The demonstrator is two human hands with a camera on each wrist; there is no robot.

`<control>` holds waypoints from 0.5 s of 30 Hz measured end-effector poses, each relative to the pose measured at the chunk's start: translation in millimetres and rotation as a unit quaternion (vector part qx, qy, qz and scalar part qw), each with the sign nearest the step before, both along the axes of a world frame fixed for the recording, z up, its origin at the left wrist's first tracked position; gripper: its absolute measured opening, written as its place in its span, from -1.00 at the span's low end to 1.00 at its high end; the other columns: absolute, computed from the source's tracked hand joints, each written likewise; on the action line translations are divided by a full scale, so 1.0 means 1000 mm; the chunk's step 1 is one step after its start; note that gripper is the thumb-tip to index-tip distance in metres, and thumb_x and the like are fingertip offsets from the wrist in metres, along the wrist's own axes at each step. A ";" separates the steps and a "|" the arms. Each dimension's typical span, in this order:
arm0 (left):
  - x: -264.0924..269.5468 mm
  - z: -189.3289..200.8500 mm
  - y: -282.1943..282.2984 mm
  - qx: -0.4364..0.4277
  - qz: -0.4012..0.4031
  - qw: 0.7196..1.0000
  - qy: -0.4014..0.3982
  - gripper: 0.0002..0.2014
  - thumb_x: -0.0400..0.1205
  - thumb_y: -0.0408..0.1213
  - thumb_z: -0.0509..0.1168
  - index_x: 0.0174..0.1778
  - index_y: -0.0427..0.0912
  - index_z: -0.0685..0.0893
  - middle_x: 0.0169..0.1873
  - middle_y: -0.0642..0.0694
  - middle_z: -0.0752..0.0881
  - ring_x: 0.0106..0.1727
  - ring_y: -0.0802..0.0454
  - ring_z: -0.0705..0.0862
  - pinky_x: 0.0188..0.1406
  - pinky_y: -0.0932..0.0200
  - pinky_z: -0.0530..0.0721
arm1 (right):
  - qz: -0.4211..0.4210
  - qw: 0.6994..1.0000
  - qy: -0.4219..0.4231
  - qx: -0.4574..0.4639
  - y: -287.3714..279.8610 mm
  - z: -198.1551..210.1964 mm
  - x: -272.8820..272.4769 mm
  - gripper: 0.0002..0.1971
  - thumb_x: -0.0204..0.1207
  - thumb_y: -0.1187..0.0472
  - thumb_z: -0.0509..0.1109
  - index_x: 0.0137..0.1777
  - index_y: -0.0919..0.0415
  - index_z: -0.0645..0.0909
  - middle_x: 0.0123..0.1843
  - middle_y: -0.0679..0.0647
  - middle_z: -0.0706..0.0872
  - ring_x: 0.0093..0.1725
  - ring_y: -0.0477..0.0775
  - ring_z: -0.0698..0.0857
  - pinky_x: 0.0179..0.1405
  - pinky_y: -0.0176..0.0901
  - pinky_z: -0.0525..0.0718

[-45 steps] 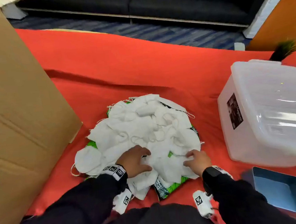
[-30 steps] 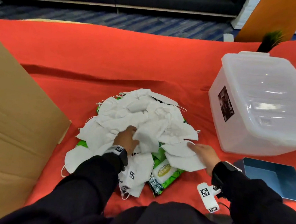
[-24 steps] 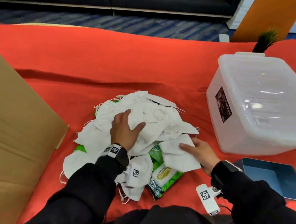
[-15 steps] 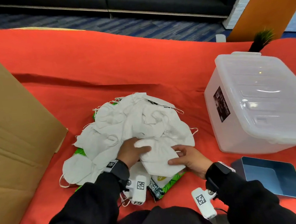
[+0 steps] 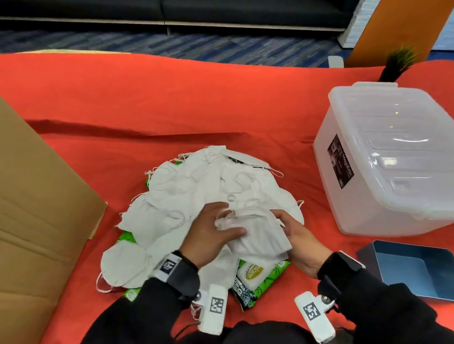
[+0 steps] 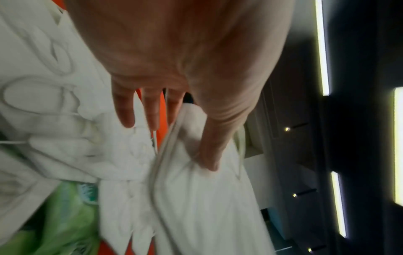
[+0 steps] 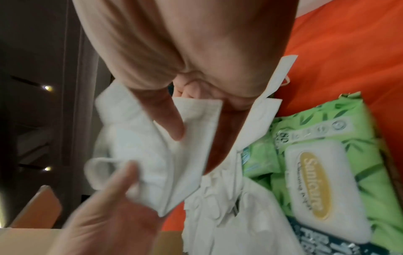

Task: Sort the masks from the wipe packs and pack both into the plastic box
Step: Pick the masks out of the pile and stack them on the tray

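Note:
A heap of white masks [image 5: 194, 191] lies on the red cloth, with green wipe packs [image 5: 255, 276] showing under its near edge. My left hand [image 5: 225, 222] and right hand [image 5: 283, 222] meet at the front of the heap on a small stack of folded masks [image 5: 257, 238]. In the right wrist view my right hand [image 7: 181, 112] pinches that stack [image 7: 152, 163], thumb on top, beside a wipe pack [image 7: 327, 181]. In the left wrist view my left hand [image 6: 174, 138] pinches a mask [image 6: 196, 198] with its thumb. The clear plastic box [image 5: 399, 160] stands to the right with its lid on.
A tall cardboard box [image 5: 15, 206] walls off the left side. A shallow blue tray [image 5: 421, 269] lies at the near right, below the plastic box. A small dark plant [image 5: 398, 61] stands behind the box. Bare red cloth [image 5: 186, 106] stretches beyond the heap.
My left hand reached up into the heap, then came back down to the stack in my right hand. The two hands now hold the stack together at the heap's front.

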State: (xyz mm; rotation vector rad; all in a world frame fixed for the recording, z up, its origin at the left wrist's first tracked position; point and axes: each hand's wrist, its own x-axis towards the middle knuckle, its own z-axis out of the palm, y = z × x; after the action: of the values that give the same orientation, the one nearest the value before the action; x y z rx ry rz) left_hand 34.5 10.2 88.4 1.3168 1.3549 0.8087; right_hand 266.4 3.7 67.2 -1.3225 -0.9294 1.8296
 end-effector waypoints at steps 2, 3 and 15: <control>0.004 -0.011 -0.001 -0.018 -0.005 1.000 -0.011 -0.66 0.44 -0.30 0.66 0.08 -0.08 0.74 0.05 0.02 0.80 0.08 0.31 0.72 0.19 0.13 0.65 | -0.012 1.000 0.020 -0.003 -0.003 0.008 -0.008 -0.49 0.39 0.48 0.50 0.33 0.11 0.63 0.10 0.26 0.83 -0.04 0.16 0.80 -0.19 -0.05 0.68; 0.002 -0.014 -0.002 -0.021 -0.010 1.000 -0.012 -0.66 0.43 -0.33 0.66 0.04 -0.03 0.73 -0.01 0.06 0.82 0.04 0.31 0.74 0.12 0.13 0.65 | -0.029 0.999 0.030 -0.014 -0.003 0.012 -0.009 -0.53 0.37 0.39 0.50 0.29 0.10 0.66 0.11 0.26 0.81 -0.03 0.17 0.79 -0.15 -0.03 0.68; -0.003 -0.027 -0.023 -0.040 -0.042 0.998 -0.014 -0.33 0.24 -0.22 0.76 0.19 0.28 0.65 -0.14 -0.12 0.86 -0.06 0.00 0.83 0.00 0.01 0.79 | -0.084 0.995 -0.042 -0.019 -0.013 0.009 -0.006 -0.45 0.41 0.52 0.59 0.38 0.19 0.62 -0.22 0.12 0.76 -0.13 0.12 0.78 -0.10 -0.02 0.70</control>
State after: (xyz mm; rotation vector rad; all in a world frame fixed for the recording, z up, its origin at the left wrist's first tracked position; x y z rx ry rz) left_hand 31.2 -12.9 61.5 1.2871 1.2873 0.7066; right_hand 260.8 -9.2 75.9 -1.4663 -0.8034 1.6816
